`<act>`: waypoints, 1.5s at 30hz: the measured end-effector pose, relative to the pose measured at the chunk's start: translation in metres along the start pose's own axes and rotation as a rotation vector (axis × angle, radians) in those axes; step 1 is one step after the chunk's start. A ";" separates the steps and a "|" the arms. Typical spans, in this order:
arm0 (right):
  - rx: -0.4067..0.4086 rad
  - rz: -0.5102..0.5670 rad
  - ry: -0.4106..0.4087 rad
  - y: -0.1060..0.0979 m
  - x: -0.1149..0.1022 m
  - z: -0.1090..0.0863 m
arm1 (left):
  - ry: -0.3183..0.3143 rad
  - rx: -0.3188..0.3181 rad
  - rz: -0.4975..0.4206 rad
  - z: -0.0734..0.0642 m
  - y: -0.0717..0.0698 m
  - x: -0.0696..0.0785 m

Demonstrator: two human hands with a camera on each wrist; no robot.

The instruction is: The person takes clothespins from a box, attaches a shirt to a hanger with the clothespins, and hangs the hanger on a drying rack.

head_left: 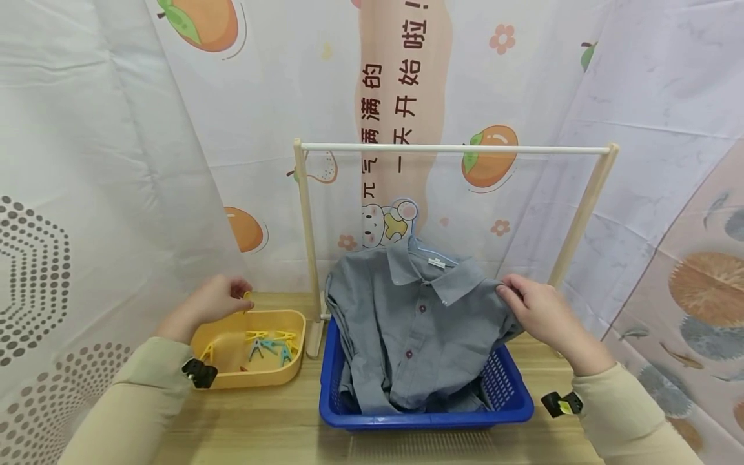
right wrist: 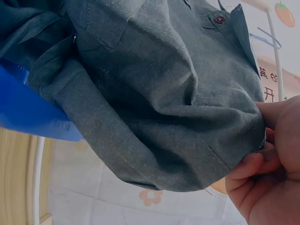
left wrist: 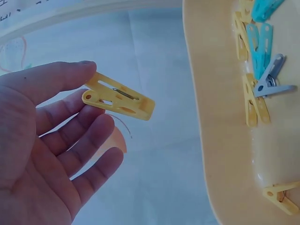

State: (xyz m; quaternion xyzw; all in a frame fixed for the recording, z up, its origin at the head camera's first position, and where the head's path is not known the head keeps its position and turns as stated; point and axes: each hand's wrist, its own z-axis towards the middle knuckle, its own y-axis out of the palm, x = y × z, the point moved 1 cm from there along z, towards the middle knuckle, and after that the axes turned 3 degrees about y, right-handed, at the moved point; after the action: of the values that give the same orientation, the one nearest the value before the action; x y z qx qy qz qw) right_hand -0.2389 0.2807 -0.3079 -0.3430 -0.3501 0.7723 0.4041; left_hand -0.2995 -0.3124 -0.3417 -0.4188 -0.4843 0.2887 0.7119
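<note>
Inside the gray shirt [head_left: 436, 342], probably a hanger [head_left: 431, 252], mostly hidden.

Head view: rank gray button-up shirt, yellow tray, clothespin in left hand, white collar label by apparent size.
1. Gray button-up shirt
2. Yellow tray
Unranked: yellow clothespin and white collar label; both tiny, clothespin partly hidden.

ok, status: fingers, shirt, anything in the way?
Left fingers: pinching yellow peg. Right fingers: gripping shirt at shoulder. Shirt off the white bar. Possible snag: blue basket around shirt's lower part.
</note>
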 end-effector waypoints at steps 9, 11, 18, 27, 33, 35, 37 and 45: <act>0.036 -0.020 -0.023 -0.002 -0.003 -0.001 | 0.017 0.067 -0.028 -0.003 -0.005 0.005; 0.038 -0.023 -0.025 -0.002 -0.003 -0.001 | 0.023 0.076 -0.034 -0.004 -0.005 0.006; 0.030 -0.024 -0.016 -0.002 -0.003 -0.002 | 0.017 0.117 -0.062 -0.010 -0.008 0.011; 0.049 -0.037 -0.033 -0.001 -0.003 -0.001 | 0.051 0.183 -0.075 -0.015 -0.008 0.017; 0.043 -0.031 -0.027 -0.001 -0.002 -0.002 | 0.090 0.215 -0.078 -0.018 -0.009 0.020; 0.041 -0.029 -0.025 -0.001 -0.002 -0.002 | 0.102 0.219 -0.078 -0.018 -0.009 0.022; 0.040 -0.028 -0.024 -0.001 -0.002 -0.002 | 0.109 0.220 -0.080 -0.018 -0.010 0.023; 0.035 -0.029 -0.022 0.000 -0.001 -0.002 | 0.135 0.235 -0.101 -0.018 -0.009 0.031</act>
State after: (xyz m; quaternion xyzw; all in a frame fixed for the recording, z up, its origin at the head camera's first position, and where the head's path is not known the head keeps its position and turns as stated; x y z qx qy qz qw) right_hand -0.2365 0.2801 -0.3086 -0.3223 -0.3461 0.7760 0.4173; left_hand -0.2710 -0.2971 -0.3230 -0.3263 -0.4189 0.2785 0.8003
